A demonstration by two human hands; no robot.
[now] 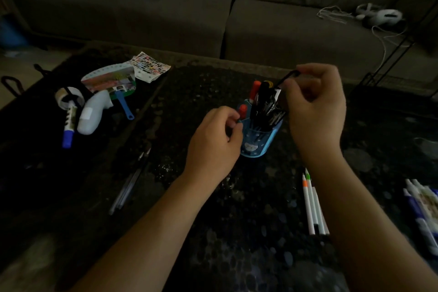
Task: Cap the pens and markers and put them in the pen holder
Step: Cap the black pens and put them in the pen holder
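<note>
A blue pen holder (257, 143) stands mid-table, filled with several dark pens and two red-capped markers (255, 89). My right hand (315, 111) is above and right of it, pinching the top of a black pen (285, 78) whose lower end points down into the holder. My left hand (215, 140) rests against the holder's left rim with its fingers curled; whether it holds anything is hidden. Three white pens with orange and green tips (312, 204) lie at the right, beside my right forearm. Clear pens (129, 185) lie at the left.
A blue-capped marker (68, 129), a tape roll (68, 97), a white bottle (93, 111), a hand fan (111, 83) and a sticker sheet (151, 66) sit at the far left. More pens (422, 208) lie at the right edge. A sofa (237, 7) stands behind the table.
</note>
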